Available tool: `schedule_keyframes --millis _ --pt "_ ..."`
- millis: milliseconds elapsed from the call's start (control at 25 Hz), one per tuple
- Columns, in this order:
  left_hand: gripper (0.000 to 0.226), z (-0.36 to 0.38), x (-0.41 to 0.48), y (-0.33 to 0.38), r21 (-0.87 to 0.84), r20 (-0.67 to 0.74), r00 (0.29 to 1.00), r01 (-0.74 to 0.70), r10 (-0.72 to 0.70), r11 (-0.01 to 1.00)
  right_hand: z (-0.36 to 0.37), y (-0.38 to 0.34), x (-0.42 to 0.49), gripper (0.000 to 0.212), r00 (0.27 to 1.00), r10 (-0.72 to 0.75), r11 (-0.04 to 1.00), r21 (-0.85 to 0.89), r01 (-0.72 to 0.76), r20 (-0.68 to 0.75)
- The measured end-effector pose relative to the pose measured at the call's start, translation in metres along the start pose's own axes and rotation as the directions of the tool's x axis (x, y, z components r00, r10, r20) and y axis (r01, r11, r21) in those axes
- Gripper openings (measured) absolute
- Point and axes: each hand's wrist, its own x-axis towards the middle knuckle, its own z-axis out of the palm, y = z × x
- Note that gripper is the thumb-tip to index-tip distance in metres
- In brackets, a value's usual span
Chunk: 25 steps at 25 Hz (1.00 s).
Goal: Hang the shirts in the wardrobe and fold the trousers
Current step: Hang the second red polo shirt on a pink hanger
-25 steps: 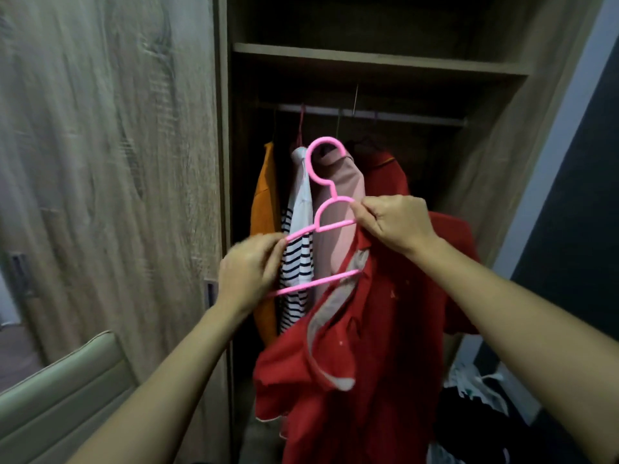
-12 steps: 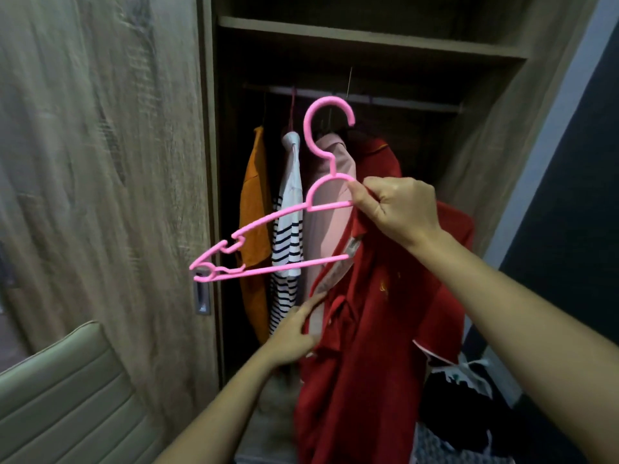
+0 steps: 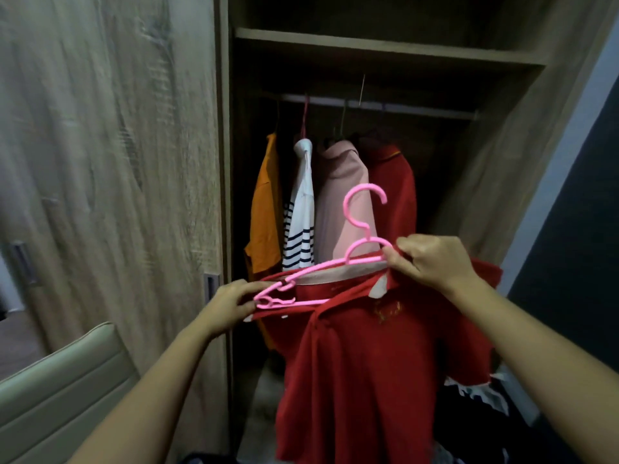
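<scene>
A red polo shirt (image 3: 375, 373) hangs from a pink plastic hanger (image 3: 355, 259) in front of the open wardrobe (image 3: 385, 51). My right hand (image 3: 428, 259) pinches the hanger's right shoulder together with the shirt's collar. My left hand (image 3: 234, 303) grips the hanger's left tip and the shirt's shoulder there. The hook points up, well below the rail (image 3: 402, 107). On the rail hang an orange shirt (image 3: 266, 202), a white striped shirt (image 3: 301, 216), a pink shirt (image 3: 338, 195) and another red shirt (image 3: 395, 189).
A wooden sliding door (image 3: 110, 162) closes the wardrobe's left half. A padded beige seat back (image 3: 63, 396) stands at lower left. Dark and white clothes (image 3: 482, 406) lie in a heap at lower right. A shelf (image 3: 385, 45) spans above the rail.
The hanger came down from near the rail. My left hand rose from the shirt's hem and took hold of the hanger's left tip, pulling the shirt's shoulder over it.
</scene>
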Motion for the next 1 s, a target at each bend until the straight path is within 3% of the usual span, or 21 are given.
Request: schedule_keyframes --millis 160,280,360,440,480,560,640,720,800,880,1000 --pt "0.061 -0.024 0.009 0.011 0.109 -0.072 0.996 0.067 -0.059 0.992 0.006 -0.006 -0.008 0.061 0.993 0.048 0.998 -0.044 -0.043 0.107" --pt "0.040 -0.025 0.021 0.069 0.103 -0.409 0.906 0.163 -0.107 0.981 0.007 -0.034 0.004 0.048 0.923 0.302 0.947 0.034 -0.319 0.236" --pt "0.032 -0.011 0.022 0.110 0.231 -0.493 0.866 0.036 0.085 0.972 0.006 -0.047 0.015 0.047 0.833 0.423 0.858 0.137 -0.494 0.355" --pt "0.032 0.005 0.016 0.125 0.431 -0.398 0.853 -0.153 0.339 0.889 0.001 -0.047 0.021 0.052 0.801 0.469 0.799 0.209 -0.564 0.371" --pt "0.033 0.006 0.013 0.124 0.471 -0.371 0.846 -0.183 0.382 0.863 -0.002 -0.042 0.022 0.055 0.810 0.476 0.788 0.243 -0.566 0.343" --pt "0.041 -0.012 0.010 0.111 0.486 -0.487 0.807 -0.067 0.334 0.872 -0.007 -0.028 0.021 0.057 0.836 0.462 0.773 0.327 -0.544 0.297" --pt "0.057 -0.039 0.012 0.098 0.489 -0.598 0.764 0.108 0.243 0.865 -0.010 -0.020 0.019 0.046 0.850 0.436 0.747 0.408 -0.525 0.295" --pt "0.073 -0.063 0.020 0.089 0.474 -0.430 0.884 0.048 0.183 0.879 -0.012 -0.020 0.022 0.040 0.868 0.402 0.746 0.445 -0.495 0.292" --pt "0.071 -0.077 0.029 0.080 0.317 -0.205 0.966 -0.089 0.160 0.944 -0.012 -0.020 0.027 0.049 0.894 0.339 0.787 0.432 -0.440 0.293" --pt "0.056 -0.088 0.032 0.070 0.157 -0.205 0.965 -0.135 0.166 0.978 -0.010 -0.015 0.030 0.050 0.891 0.301 0.822 0.382 -0.423 0.340" --pt "0.027 -0.097 0.029 0.062 0.064 -0.301 0.943 -0.131 0.144 0.989 -0.006 -0.001 0.024 0.033 0.827 0.414 0.745 0.381 -0.547 0.380"
